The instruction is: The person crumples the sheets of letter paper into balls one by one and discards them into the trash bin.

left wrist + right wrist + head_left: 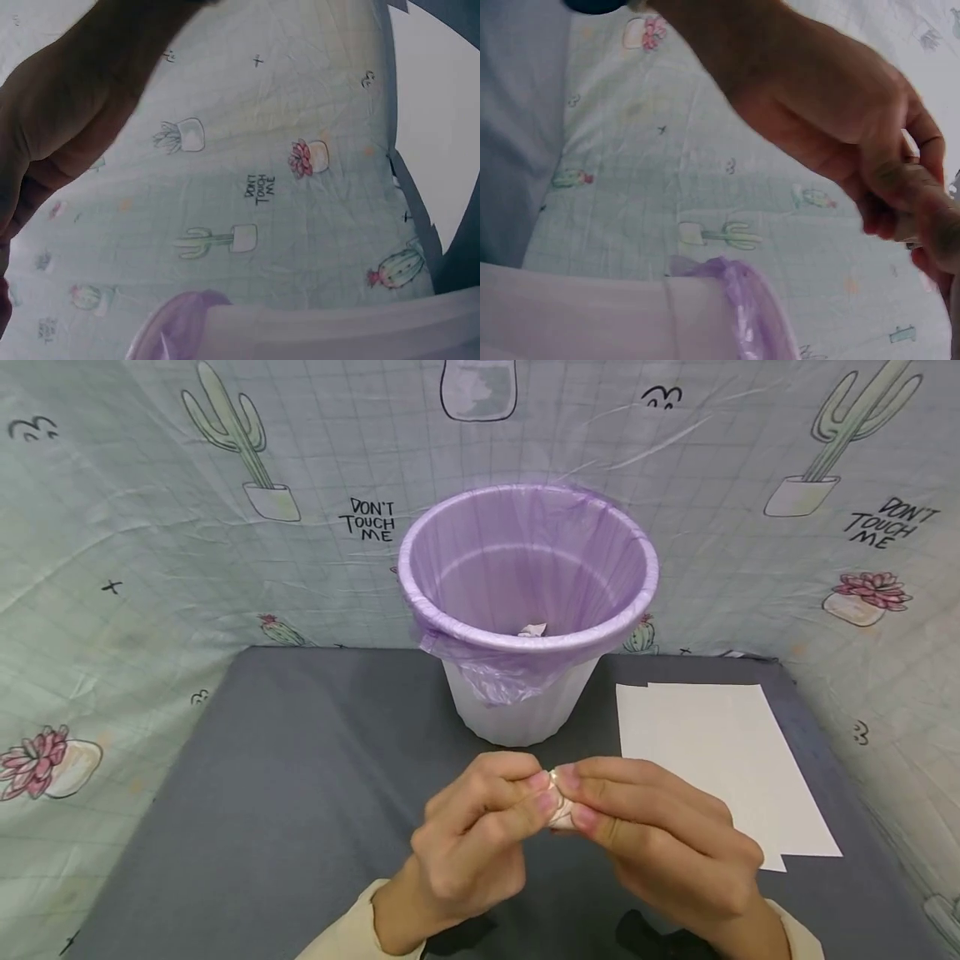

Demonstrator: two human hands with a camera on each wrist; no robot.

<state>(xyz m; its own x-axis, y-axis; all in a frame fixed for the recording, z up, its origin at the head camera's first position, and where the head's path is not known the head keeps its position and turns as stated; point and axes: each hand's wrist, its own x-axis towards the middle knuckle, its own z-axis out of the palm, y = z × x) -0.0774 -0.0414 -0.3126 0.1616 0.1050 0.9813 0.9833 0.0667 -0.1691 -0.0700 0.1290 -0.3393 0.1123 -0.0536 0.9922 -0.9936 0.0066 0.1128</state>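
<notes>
Both hands — left [468, 839], right [660, 843] — pinched a paper wad [558, 806] | light, soft, crushable; fingertip hold | bin [525, 610] at 12 o'clock.

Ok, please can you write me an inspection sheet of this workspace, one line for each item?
Surface: dark grey table top, bare in its left part.
Job's things: small crumpled paper ball pinched between both hands; white bin with purple liner stands upright behind them, one paper scrap at its bottom.
Clutter: white paper sheets lying flat, right of the bin.
Grippers: left hand and right hand meet at the fingertips, above the table, in front of the bin.
Cables: nothing seen.
Surroundings: pale cloth backdrop with cactus prints and the words DON'T TOUCH ME, on three sides.
</notes>
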